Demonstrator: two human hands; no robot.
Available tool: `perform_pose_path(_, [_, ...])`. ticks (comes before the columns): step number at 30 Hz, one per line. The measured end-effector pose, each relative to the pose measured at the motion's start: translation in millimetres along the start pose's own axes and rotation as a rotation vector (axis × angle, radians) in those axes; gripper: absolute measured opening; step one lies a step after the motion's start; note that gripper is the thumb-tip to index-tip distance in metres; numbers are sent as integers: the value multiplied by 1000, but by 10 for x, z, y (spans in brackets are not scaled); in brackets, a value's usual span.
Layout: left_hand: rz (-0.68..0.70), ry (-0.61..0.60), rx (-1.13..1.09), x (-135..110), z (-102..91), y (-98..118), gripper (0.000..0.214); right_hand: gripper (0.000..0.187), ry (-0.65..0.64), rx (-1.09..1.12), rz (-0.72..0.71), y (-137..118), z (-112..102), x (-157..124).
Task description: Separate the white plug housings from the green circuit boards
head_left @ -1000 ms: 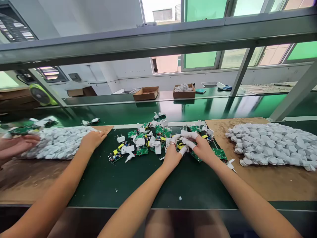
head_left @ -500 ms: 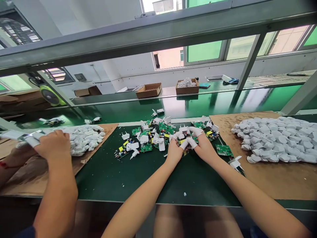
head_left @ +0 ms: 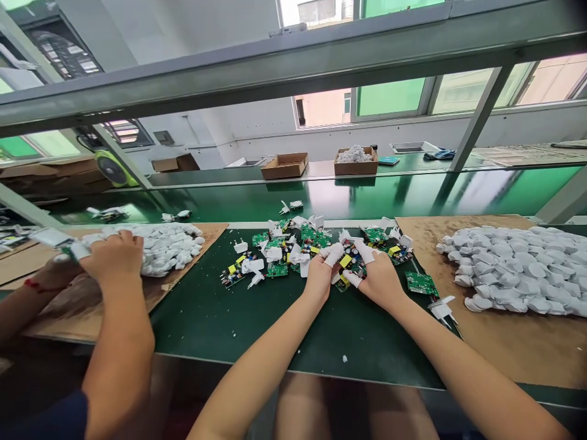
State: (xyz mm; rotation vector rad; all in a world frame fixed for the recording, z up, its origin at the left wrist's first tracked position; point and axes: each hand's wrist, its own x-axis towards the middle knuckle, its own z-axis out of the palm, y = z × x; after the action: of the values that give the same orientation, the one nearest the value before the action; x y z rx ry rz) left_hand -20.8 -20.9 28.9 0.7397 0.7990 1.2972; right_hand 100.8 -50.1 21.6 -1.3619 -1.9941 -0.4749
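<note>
My left hand [head_left: 320,276] and my right hand [head_left: 378,278] meet over a heap of green circuit boards and white plug parts [head_left: 293,249] on the dark green bench mat [head_left: 238,318]. White finger cots cover my fingertips. Both hands pinch one small circuit board with a yellow component [head_left: 347,267] between them. A loose green board [head_left: 420,283] and a white plug piece [head_left: 443,308] lie just right of my right hand.
A pile of white plastic shells [head_left: 513,269] rests on brown board [head_left: 527,348] at the right. At the left a co-worker's hands [head_left: 112,256] work at another white pile [head_left: 167,247]. Cardboard boxes [head_left: 284,165] stand behind the conveyor [head_left: 367,195]. A metal rail [head_left: 293,67] crosses overhead.
My hands stayed joined on the small board and turned it slightly. The co-worker's arm pulled back from the white pile toward the left edge. The view shifted a little.
</note>
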Motion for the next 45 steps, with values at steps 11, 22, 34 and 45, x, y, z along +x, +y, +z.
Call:
perform_pose_path(11, [154, -123, 278, -116, 6, -71, 36, 40, 23, -152, -98, 72, -42, -12])
perform_pose_path(22, [-89, -132, -95, -13, 61, 69, 37, 50, 90, 79, -19, 46, -91, 49])
perform_pose_path(34, [-1, -87, -9, -78, 82, 46, 37, 51, 52, 137, 19, 36, -84, 47])
perform_pose_path(45, [297, -80, 401, -100, 43, 104, 18, 49, 36, -7, -106, 96, -121, 24])
